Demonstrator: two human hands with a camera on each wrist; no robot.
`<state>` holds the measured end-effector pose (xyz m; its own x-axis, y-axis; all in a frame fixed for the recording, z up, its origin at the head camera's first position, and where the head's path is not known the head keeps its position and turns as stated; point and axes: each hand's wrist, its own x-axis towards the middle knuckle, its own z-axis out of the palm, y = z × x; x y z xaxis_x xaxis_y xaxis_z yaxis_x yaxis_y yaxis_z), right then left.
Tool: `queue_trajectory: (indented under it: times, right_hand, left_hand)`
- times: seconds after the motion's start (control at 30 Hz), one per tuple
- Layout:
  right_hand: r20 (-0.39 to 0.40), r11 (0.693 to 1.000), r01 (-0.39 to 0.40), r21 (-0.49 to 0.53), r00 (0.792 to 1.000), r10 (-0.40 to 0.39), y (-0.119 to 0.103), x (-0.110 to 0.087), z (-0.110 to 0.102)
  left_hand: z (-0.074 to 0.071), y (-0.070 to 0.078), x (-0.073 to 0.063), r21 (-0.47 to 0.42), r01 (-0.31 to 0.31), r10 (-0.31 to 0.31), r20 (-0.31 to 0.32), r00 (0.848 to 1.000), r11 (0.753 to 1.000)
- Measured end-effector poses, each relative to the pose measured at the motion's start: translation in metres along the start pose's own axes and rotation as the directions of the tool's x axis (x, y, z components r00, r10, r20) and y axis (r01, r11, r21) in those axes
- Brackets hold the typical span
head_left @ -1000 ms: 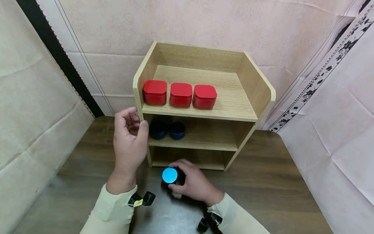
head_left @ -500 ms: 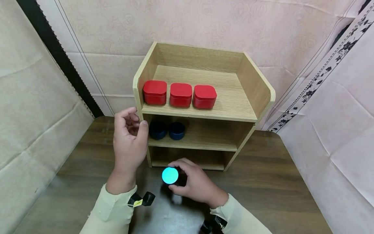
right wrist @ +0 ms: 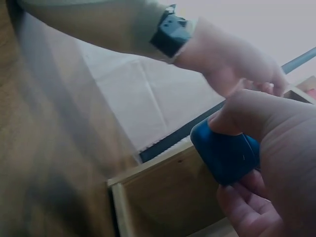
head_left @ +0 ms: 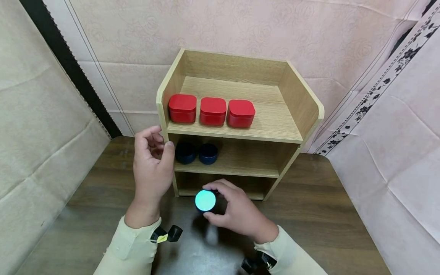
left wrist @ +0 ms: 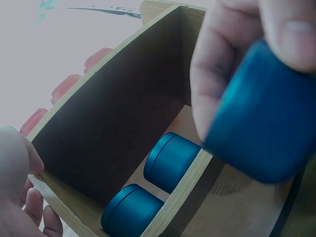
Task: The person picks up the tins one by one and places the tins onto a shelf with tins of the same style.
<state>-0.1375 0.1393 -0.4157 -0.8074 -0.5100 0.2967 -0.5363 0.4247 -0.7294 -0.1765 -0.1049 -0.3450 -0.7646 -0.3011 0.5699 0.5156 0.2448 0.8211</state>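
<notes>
A small wooden shelf unit with three levels stands ahead of me. My left hand holds the front edge of its left side panel, fingers outside and thumb at the front. My right hand pinches a round blue tin between thumb and fingers, in front of the bottom level; its top shines bright cyan. In the left wrist view the blue tin appears close to the camera. Two matching blue tins sit side by side on the middle level, at its left.
Three red rounded-square tins line the front of the top level from the left. Brown wood-grain tabletop surrounds the unit. Pale cloth hangs behind and on both sides.
My right hand has raised the blue tin off the tabletop and shifted it slightly right and toward the shelf unit. The left hand has stayed in place.
</notes>
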Motion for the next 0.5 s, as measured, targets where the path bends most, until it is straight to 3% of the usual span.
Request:
queue_trajectory:
  times: [0.5]
  right_hand:
    - [-0.019, 1.000, -0.018, -0.014, 1.000, 0.018, -0.012, 0.004, -0.033]
  left_hand:
    - [0.000, 0.000, 0.001, -0.001, 0.011, -0.011, 0.000, 1.000, 1.000]
